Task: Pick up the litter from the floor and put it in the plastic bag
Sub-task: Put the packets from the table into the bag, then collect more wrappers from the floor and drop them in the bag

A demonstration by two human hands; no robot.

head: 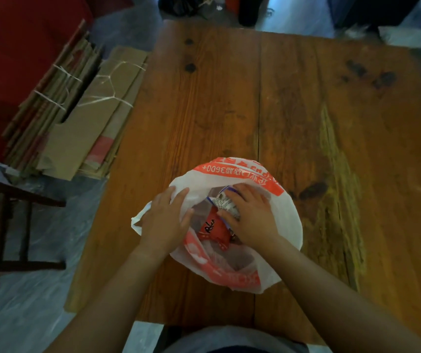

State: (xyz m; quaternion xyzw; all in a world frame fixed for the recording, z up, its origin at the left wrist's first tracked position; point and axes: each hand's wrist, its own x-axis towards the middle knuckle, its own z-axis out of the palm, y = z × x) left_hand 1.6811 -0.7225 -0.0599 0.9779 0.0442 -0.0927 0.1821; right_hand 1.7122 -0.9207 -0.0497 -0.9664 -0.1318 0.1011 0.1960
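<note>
A white and orange plastic bag (288, 215) sits open on the wooden table (306, 110), near its front edge. My left hand (165, 222) grips the bag's left rim and holds the mouth apart. My right hand (251, 215) is inside the mouth, fingers closed over a crumpled silver and purple wrapper (226, 202). A red wrapper with black lettering (213, 230) lies in the bag between my two hands, just below the silver one.
Bundles of flattened cardboard tied with string (77, 113) lie on the floor to the left of the table. A dark wooden chair frame (13, 225) stands at the lower left. Dark items (250, 8) crowd the floor beyond the table's far edge.
</note>
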